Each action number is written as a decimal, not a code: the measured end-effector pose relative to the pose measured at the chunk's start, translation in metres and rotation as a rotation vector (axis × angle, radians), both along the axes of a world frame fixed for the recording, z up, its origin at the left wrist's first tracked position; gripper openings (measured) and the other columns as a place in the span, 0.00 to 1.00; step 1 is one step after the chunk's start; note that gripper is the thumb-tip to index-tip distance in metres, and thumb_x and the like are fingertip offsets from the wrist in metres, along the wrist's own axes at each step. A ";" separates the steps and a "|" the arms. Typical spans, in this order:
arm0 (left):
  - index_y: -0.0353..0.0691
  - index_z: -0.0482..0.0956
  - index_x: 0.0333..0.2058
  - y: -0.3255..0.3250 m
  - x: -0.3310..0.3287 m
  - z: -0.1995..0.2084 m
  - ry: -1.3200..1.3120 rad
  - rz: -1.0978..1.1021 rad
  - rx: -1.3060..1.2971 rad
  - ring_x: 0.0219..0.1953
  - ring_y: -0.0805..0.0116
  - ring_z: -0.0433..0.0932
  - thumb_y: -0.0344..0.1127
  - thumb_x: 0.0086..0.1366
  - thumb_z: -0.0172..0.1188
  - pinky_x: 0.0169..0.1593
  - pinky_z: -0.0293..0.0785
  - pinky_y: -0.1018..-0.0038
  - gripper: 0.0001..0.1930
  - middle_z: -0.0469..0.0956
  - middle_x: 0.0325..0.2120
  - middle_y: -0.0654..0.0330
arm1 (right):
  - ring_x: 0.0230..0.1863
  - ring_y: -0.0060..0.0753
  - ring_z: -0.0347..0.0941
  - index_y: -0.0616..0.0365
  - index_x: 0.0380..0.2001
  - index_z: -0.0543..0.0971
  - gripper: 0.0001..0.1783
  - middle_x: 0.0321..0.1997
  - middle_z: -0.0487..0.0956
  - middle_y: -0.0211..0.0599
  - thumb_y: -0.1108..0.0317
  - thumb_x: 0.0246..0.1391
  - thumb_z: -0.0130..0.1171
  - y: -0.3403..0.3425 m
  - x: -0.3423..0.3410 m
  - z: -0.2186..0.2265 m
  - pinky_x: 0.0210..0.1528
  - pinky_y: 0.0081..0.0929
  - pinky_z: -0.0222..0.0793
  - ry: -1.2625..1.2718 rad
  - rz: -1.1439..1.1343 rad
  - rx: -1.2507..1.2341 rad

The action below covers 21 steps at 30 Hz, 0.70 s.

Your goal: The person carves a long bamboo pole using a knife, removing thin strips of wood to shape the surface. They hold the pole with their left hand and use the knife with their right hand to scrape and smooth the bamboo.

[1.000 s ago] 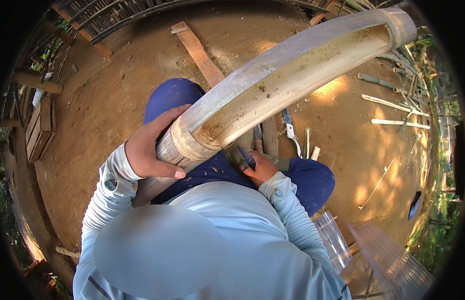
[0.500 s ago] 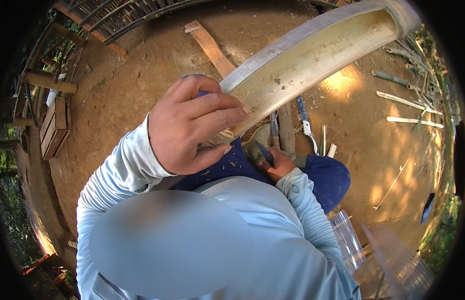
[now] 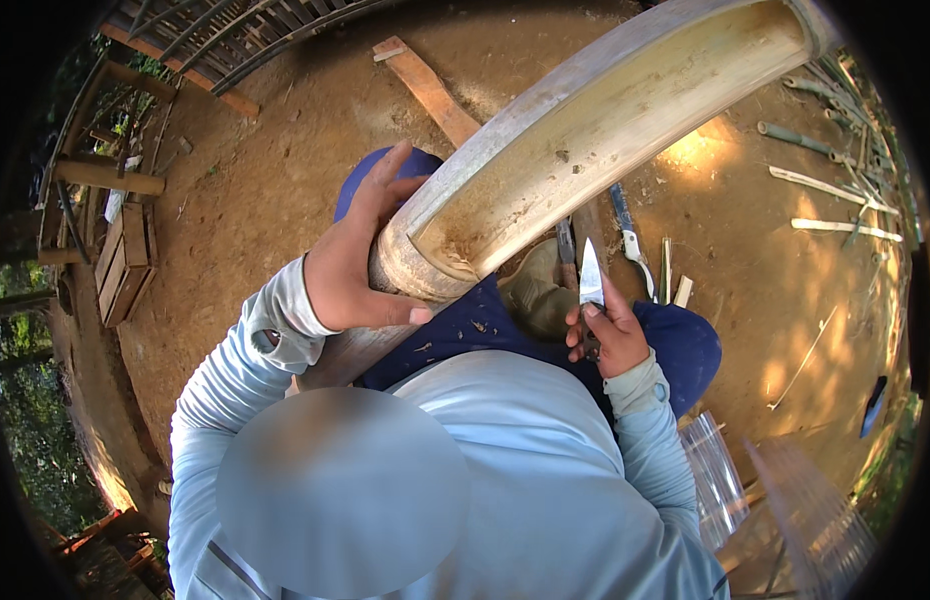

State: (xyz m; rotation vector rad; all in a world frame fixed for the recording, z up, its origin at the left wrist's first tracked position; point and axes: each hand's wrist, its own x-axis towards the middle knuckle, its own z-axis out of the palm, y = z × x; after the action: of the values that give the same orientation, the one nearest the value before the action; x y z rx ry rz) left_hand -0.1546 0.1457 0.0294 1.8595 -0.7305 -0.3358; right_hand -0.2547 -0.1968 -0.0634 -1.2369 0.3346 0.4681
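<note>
A thick bamboo pole [image 3: 575, 125], cut open along its upper side, slants from my lap up to the far right. Its hollow shows pale inner walls with dark crumbs of debris. My left hand [image 3: 350, 265] wraps round the pole at the closed near end of the hollow, thumb on the near side and fingers over the far side. In my right hand [image 3: 620, 340] is a small knife [image 3: 591, 275], its bright pointed blade standing upward, apart from the bamboo. The fingers hide most of its dark handle. Shavings lie on my blue trousers [image 3: 455, 335].
A blue-handled tool [image 3: 625, 225] with a white curved part lies beyond my right hand. A wooden plank [image 3: 430, 90] rests on the dirt ahead, and a crate [image 3: 125, 265] stands left. Bamboo poles [image 3: 800, 138] lie far right; clear corrugated sheets [image 3: 713, 475] lie near right.
My left hand has turned from lying over the bamboo's top to clasping its side. My right hand has risen and turned, bringing the knife blade from low and tilted to upright.
</note>
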 end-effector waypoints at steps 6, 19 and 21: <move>0.30 0.48 0.71 -0.011 -0.009 0.015 0.260 -0.009 0.079 0.68 0.54 0.63 0.41 0.43 0.80 0.70 0.56 0.64 0.62 0.66 0.63 0.44 | 0.36 0.22 0.70 0.57 0.72 0.61 0.30 0.41 0.74 0.34 0.66 0.70 0.48 -0.003 -0.026 0.075 0.39 0.19 0.70 -0.223 0.272 -0.179; 0.29 0.52 0.69 -0.037 -0.052 0.026 -0.074 0.180 0.347 0.67 0.45 0.67 0.34 0.43 0.77 0.69 0.62 0.62 0.56 0.65 0.64 0.40 | 0.42 0.48 0.77 0.62 0.60 0.73 0.23 0.51 0.79 0.51 0.70 0.62 0.57 0.016 -0.018 0.086 0.49 0.35 0.73 -0.723 0.439 -0.533; 0.29 0.52 0.69 -0.035 -0.051 0.025 -0.065 0.150 0.316 0.67 0.45 0.66 0.32 0.43 0.77 0.69 0.61 0.62 0.57 0.64 0.65 0.40 | 0.42 0.48 0.77 0.62 0.59 0.73 0.22 0.50 0.79 0.51 0.70 0.62 0.57 0.016 -0.019 0.086 0.48 0.35 0.73 -0.730 0.430 -0.535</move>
State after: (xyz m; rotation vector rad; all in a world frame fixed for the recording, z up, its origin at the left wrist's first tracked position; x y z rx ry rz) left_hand -0.2059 0.1104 0.0546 2.2195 -0.6023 -0.3087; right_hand -0.2732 -0.1808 0.0224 -1.9179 -0.4700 0.2613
